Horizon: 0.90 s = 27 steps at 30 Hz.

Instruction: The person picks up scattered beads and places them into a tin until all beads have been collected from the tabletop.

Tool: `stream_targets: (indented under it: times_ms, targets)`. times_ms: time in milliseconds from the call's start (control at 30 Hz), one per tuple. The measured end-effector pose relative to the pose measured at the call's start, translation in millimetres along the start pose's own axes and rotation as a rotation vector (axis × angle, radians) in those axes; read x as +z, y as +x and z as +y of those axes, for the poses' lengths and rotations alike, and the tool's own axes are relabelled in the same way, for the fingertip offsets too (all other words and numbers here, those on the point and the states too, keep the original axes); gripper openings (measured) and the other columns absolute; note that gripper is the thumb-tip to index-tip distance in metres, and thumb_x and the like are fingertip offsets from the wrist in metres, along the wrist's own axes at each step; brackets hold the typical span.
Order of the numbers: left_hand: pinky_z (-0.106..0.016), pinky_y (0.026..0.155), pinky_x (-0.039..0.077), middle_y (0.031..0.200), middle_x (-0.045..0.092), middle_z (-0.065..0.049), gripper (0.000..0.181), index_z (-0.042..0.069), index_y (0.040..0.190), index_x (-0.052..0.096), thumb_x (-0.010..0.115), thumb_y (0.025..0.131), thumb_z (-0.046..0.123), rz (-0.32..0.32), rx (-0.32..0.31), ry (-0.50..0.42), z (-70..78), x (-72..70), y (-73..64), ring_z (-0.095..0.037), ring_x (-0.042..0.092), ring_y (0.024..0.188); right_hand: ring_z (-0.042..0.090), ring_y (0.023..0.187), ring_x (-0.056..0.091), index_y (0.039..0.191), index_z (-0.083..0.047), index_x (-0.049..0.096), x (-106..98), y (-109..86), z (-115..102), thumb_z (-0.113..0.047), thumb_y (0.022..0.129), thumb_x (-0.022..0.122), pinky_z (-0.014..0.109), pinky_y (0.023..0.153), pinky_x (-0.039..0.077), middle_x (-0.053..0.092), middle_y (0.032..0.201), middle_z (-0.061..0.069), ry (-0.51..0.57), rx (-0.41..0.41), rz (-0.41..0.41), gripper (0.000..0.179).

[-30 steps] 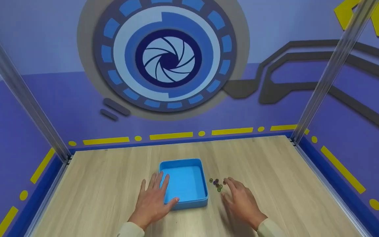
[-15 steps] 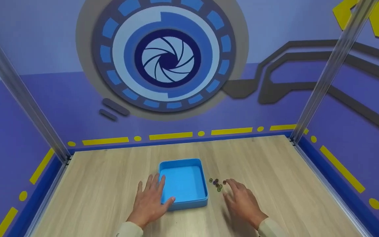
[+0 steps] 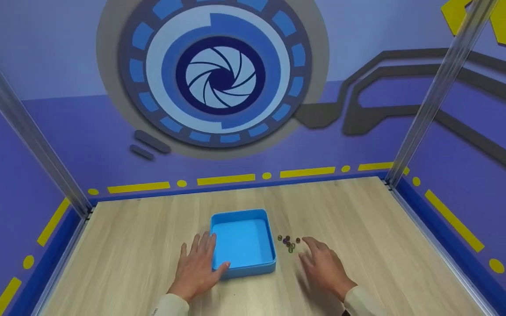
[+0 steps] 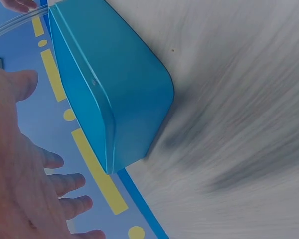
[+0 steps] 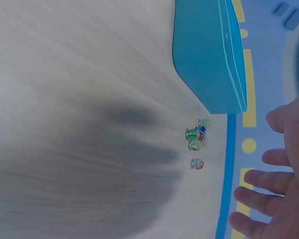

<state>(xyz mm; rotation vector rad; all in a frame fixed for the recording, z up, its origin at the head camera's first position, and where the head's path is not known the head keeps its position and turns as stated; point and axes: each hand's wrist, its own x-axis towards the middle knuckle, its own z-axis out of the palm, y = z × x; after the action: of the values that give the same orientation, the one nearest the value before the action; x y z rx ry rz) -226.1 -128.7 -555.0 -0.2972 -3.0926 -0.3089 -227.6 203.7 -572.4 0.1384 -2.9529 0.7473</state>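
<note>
A square, open-topped blue box (image 3: 253, 269) sits on the table, with bare floor inside. My left hand (image 3: 196, 267), fingers extended and spread, is at the box's left side; the left wrist view shows the palm (image 4: 15, 174) raised beside the box rim, holding nothing. Right of the box lie several small glass marbles (image 3: 288, 244) in a loose cluster, green, blue and reddish. One marble (image 5: 198, 163) lies apart from the others. Just right of the marbles my right hand (image 3: 327, 268) hovers, its fingers relaxed and slightly bent, grasping nothing.
The wood-grain table (image 3: 147, 245) is enclosed by printed blue-purple wall panels (image 3: 81, 136). Metal posts (image 3: 428, 109) rise at the two back corners. Wooden surface stretches left of the box and right of the marbles.
My left hand has drifted left, from over the box's left part to its edge. My right hand has shifted slightly right, away from the lone marble. Box and marbles stay put.
</note>
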Motion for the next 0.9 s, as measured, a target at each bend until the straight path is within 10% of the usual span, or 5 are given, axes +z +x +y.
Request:
stream_targets:
  times_ms: [900]
  targets:
    - [-0.069,0.11,0.019,0.155,0.034,-0.016,0.091,0.011,0.151,0.032,0.049,0.085,0.071,-0.001,-0.022,-0.057,-8.9,12.2,2.7,-0.04,0.028,0.144,0.03,0.129,0.052,0.14,-0.01,0.048,5,1.5,13,-0.031,0.099,0.053,0.05,0.104,0.043,0.052,0.142,0.01,0.283,0.086,-0.066,0.046]
